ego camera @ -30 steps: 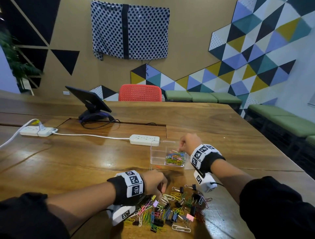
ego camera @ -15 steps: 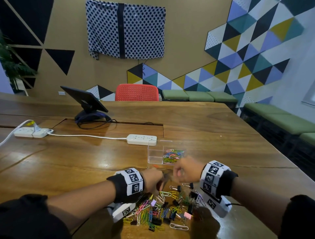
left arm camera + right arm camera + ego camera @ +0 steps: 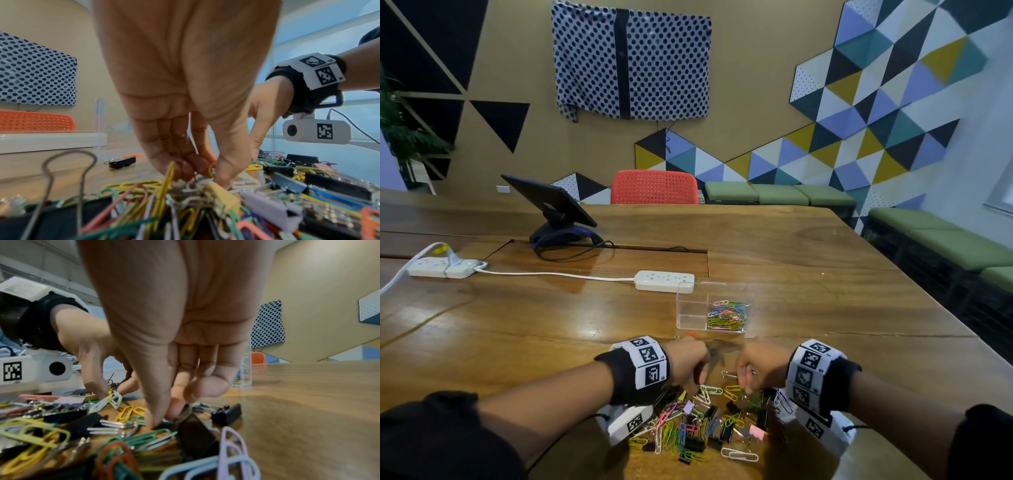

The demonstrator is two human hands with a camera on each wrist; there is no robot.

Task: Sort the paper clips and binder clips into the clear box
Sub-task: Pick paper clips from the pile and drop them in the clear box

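Stretching across the room, the wooden tabletop (image 3: 791, 246) carries two power strips (image 3: 664, 281), a tablet stand (image 3: 551, 205) and the clear box (image 3: 712, 315) holding paper clips; a red chair (image 3: 654, 186) stands beyond. The left hand (image 3: 688, 363) pinches a yellow paper clip (image 3: 211, 169). The right hand (image 3: 756, 366), back from the box a second ago, pinches into the clip pile (image 3: 698, 425); its catch is unclear.

No legible text, brand or number. Only black-and-white square marker patterns on the wristbands (image 3: 650, 363) and wrist camera housings (image 3: 316, 133); not readable.
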